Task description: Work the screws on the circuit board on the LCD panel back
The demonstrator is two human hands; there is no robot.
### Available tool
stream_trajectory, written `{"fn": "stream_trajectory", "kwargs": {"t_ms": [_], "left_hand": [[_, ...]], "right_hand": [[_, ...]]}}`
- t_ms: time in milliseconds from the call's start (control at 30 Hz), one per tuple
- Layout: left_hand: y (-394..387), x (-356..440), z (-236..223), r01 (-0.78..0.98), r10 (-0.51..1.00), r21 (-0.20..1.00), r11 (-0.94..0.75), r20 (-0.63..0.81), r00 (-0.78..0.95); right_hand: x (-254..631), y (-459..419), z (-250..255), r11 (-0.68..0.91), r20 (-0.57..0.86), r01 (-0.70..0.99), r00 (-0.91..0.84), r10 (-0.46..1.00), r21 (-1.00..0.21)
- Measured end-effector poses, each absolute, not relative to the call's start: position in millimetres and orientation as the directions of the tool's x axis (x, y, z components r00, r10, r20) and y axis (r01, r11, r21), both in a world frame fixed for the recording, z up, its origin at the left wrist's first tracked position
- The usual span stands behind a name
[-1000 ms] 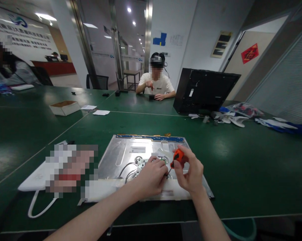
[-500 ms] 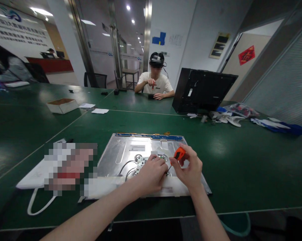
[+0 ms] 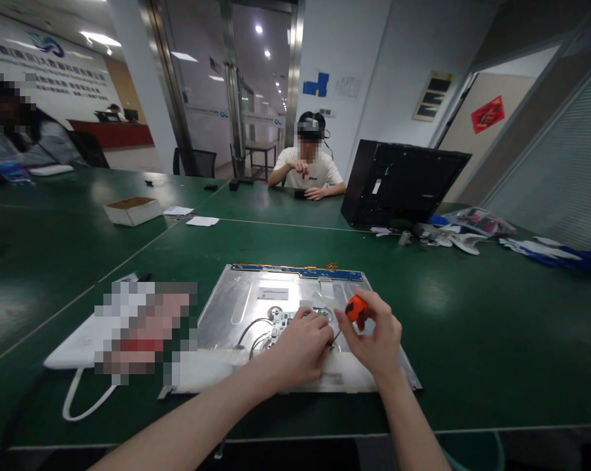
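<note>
A silver metal display panel (image 3: 249,307) lies flat on the green table, a blue circuit strip (image 3: 295,272) along its far edge. My right hand (image 3: 376,333) grips the orange and black handle of a screwdriver (image 3: 357,310), whose thin shaft slants down and left toward my left hand (image 3: 308,343). That hand rests over the panel with its fingers curled and close together; what they hold, if anything, is hidden. Beneath it, a small green circuit board (image 3: 282,319) is partly covered. Black cables (image 3: 253,327) curve out to the board's left. The screwdriver's tip is hidden by my left fingers.
A white device with a cable (image 3: 77,343), partly blurred out, lies left of the panel. Further back stand an open box (image 3: 133,211) and a black monitor-like housing (image 3: 406,183). Gloves (image 3: 553,252) lie at right. Across the table sits a person (image 3: 308,167).
The screwdriver handle tilts a little differently as my right fingers shift on it. My left hand keeps its place on the panel. The whole view has swayed slightly.
</note>
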State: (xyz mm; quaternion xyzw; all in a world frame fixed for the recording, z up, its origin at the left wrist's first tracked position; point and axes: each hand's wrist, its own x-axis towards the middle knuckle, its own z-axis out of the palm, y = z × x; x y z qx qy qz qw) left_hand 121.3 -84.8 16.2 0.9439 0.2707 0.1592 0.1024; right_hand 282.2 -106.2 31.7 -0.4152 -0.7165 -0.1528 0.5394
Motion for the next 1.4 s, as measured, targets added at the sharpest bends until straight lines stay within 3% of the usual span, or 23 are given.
{"fn": "stream_trajectory", "kwargs": {"t_ms": [400, 700, 1000, 1400], "left_hand": [[-85.2, 122.1, 15.5, 0.488, 0.554, 0.283, -0.826, 0.243, 0.796], [-85.2, 121.6, 15.4, 0.483, 0.552, 0.291, -0.826, 0.243, 0.798], [-85.6, 122.2, 18.0, 0.491, 0.550, 0.269, -0.829, 0.226, 0.804], [-79.7, 121.0, 15.0, 0.482, 0.559, 0.317, -0.817, 0.232, 0.796]], "right_hand": [[284.3, -112.8, 31.9, 0.606, 0.843, 0.716, -0.046, 0.536, -0.346], [282.2, -107.4, 32.0, 0.589, 0.897, 0.776, -0.069, 0.437, -0.227], [285.1, -113.6, 34.4, 0.614, 0.841, 0.720, -0.080, 0.535, -0.322], [286.8, -106.3, 35.0, 0.565, 0.882, 0.786, -0.056, 0.468, -0.250]]}}
